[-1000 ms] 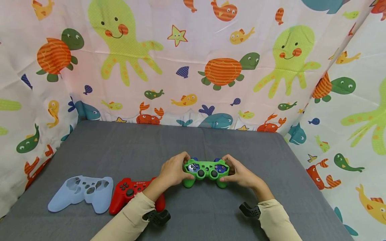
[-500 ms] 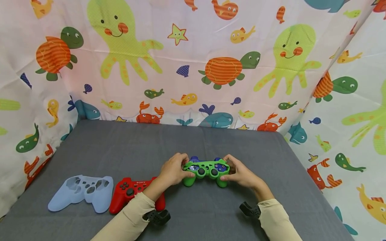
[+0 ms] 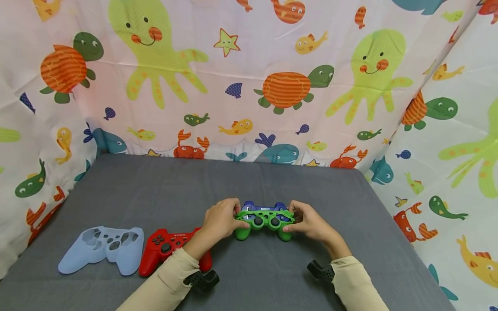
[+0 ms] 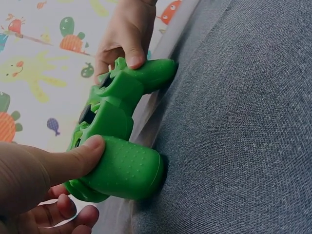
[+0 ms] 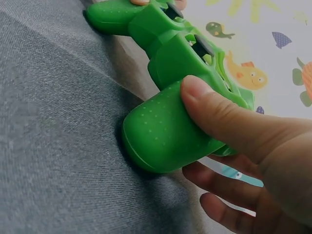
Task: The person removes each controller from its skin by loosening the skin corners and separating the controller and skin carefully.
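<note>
While both hands grip the green cover (image 3: 243, 234) at its two ends, the blue controller (image 3: 265, 208) sits partly inside it, near the middle of the table (image 3: 268, 276). Cover encloses both grips; the controller's upper part, lettered SONY, shows beyond the stretched edge. Two black thumbsticks poke through the openings.

Left hand (image 3: 221, 219): fingers partly closed, pinching the left end. Left wrist view: thumb lies on the dotted grip near its inner side; some of the other fingers curl loosely below, apart from the cover.

Right hand (image 3: 312, 223): fingers likewise partly closed on the right end. Right wrist view: thumb presses the dotted grip; the fingers bend behind and below, at least one clear of the cover. Exact contact behind the cover cannot be told.

To the left on the table: the red controller (image 3: 153, 259), face up, partly hidden by the left forearm; just beside it, the pale blue cover (image 3: 103, 253), lying flat with its button openings visible. Table surface is grey cloth. Behind it hangs a curtain (image 3: 268, 52) printed with octopuses, turtles, crabs and fish.
</note>
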Tool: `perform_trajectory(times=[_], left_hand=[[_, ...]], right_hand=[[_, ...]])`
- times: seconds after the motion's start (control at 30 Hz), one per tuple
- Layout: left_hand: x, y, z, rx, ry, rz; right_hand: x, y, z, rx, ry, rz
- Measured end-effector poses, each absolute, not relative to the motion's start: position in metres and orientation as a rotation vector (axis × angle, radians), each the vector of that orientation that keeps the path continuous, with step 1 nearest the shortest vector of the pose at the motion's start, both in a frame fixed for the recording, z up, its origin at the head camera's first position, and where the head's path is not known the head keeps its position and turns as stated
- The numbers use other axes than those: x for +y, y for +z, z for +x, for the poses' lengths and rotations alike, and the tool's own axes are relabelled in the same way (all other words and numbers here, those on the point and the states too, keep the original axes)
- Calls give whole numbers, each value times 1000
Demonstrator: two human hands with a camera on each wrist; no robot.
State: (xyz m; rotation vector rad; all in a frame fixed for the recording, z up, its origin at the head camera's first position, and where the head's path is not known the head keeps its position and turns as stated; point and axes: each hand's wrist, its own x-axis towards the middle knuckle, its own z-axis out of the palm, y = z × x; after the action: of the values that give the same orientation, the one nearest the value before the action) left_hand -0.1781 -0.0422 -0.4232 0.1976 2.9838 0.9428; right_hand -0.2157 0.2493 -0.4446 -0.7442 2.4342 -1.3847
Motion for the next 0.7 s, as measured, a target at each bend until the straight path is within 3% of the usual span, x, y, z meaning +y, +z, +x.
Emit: perform_trajectory(times=[0.7], left_hand=[[-40, -430, -180, 2943, 1020, 299]], right_hand=[[244, -443, -212, 2539, -1241, -639]])
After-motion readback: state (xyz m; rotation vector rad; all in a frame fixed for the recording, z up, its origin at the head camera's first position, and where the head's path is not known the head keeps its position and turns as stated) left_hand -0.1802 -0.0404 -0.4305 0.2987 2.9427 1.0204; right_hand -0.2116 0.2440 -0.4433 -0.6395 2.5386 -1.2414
